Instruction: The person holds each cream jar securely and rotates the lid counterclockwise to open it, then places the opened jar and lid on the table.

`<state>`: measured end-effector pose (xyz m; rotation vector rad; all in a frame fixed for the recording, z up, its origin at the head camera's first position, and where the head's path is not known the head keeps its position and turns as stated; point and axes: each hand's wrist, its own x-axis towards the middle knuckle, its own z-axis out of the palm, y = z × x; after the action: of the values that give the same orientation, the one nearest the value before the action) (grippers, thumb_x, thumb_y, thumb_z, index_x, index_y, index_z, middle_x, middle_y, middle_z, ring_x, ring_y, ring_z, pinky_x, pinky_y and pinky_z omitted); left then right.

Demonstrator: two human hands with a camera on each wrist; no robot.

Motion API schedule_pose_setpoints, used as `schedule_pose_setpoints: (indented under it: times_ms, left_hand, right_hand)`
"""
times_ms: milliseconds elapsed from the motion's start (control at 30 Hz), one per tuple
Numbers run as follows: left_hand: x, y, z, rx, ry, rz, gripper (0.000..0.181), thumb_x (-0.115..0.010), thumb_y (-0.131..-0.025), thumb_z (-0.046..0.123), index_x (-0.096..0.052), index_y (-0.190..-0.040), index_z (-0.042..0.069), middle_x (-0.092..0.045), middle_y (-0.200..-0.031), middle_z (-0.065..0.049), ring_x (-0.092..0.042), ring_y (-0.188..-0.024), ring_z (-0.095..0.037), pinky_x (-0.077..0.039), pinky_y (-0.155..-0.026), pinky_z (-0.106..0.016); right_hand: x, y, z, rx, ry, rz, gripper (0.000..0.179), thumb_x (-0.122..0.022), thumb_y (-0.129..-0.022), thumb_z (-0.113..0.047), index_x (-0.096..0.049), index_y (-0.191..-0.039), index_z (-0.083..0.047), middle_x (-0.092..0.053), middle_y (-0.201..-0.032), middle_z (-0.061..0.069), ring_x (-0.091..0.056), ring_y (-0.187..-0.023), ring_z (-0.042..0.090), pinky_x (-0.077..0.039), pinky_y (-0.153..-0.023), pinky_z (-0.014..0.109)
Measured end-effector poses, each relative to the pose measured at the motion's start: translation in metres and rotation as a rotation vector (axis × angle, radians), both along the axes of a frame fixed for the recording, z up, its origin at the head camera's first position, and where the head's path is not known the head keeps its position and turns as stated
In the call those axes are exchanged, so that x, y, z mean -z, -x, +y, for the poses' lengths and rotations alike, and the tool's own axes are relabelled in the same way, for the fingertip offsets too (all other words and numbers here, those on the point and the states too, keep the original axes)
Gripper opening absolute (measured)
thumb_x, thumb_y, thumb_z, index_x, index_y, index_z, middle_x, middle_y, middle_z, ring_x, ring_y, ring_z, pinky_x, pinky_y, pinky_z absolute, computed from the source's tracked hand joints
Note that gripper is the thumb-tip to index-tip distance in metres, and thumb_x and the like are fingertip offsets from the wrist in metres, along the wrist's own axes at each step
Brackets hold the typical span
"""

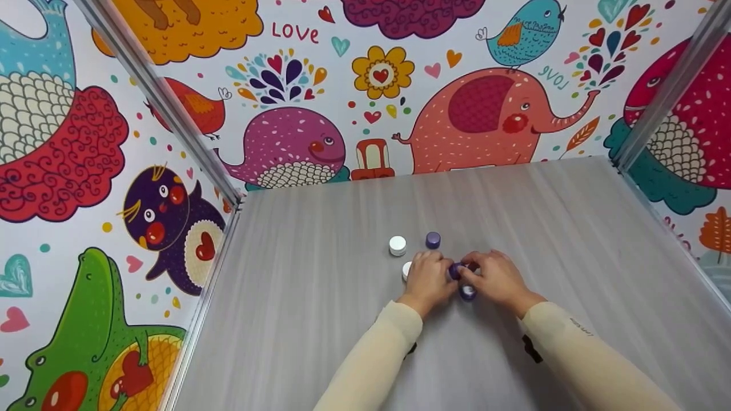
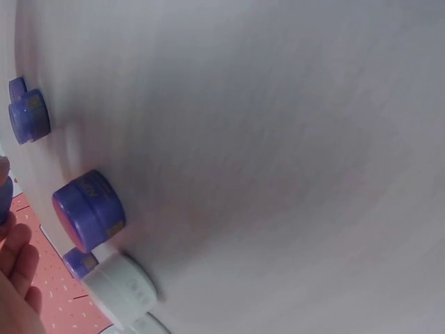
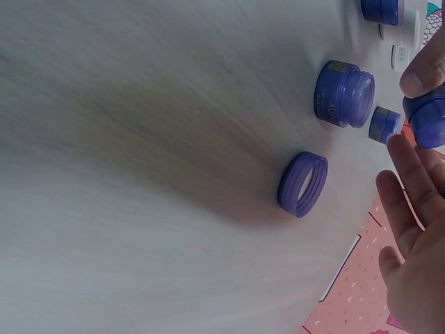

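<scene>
In the head view my left hand and right hand meet over the table. Between them they hold a small purple jar, the right thumb and index finger against its side. The right wrist view catches this jar above the table, with other fingers extended below it. Just below the hands stands a purple jar without a lid; its threaded neck shows in the right wrist view. A purple screw lid stands on edge near it. One white jar is partly covered by my left hand.
A second white jar and a closed purple jar stand farther back. The left wrist view has a larger purple jar beside a white one. Printed panels with metal edge strips border the grey table.
</scene>
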<state>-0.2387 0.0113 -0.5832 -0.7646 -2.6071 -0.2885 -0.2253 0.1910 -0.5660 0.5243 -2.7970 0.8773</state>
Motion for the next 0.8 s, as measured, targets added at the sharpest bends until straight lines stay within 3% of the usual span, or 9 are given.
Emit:
schedule_pose_setpoints:
  times_ms: [133,233,467,800]
  left_hand:
    - [-0.0003,-0.0008,-0.0005,-0.002,0.004,-0.007,0.032,-0.08,-0.074,0.043,-0.078,-0.094,0.018,-0.063,-0.087,0.004,-0.06,-0.084,-0.016,-0.044,-0.08,-0.032]
    - [-0.0016,-0.0012,-0.0005,-0.007,0.002,-0.031,0.033,-0.081,-0.074,0.042,-0.078,-0.097,0.018,-0.063,-0.086,0.004,-0.059,-0.084,-0.016,-0.043,-0.08,-0.031]
    - [-0.0028,-0.0012,0.0,-0.009,0.006,-0.063,0.034,-0.081,-0.075,0.042,-0.078,-0.1,0.018,-0.062,-0.088,0.004,-0.058,-0.085,-0.016,-0.043,-0.081,-0.031]
    - [-0.0025,-0.0011,0.0004,0.001,0.005,-0.062,0.034,-0.08,-0.075,0.042,-0.078,-0.098,0.018,-0.063,-0.088,0.004,-0.059,-0.086,-0.016,-0.043,-0.08,-0.031]
  right_hand:
    - [-0.0003,0.0008,0.0,-0.02,0.017,-0.001,0.02,-0.074,-0.085,-0.017,-0.071,-0.101,-0.005,-0.073,-0.09,0.005,-0.067,-0.087,0.028,-0.033,-0.104,0.057]
    - [-0.0009,0.0008,0.0,-0.026,0.028,0.005,0.025,-0.074,-0.081,-0.015,-0.07,-0.103,-0.005,-0.073,-0.095,0.005,-0.067,-0.092,0.026,-0.037,-0.099,0.053]
    - [-0.0016,-0.0005,-0.0003,-0.014,0.013,-0.018,0.034,-0.072,-0.084,-0.019,-0.069,-0.113,-0.002,-0.073,-0.101,0.008,-0.064,-0.094,0.03,-0.041,-0.093,0.052]
    - [-0.0012,0.0001,-0.0002,-0.043,0.026,-0.02,0.027,-0.074,-0.083,-0.015,-0.071,-0.107,-0.002,-0.073,-0.102,0.007,-0.068,-0.096,0.028,-0.027,-0.108,0.06]
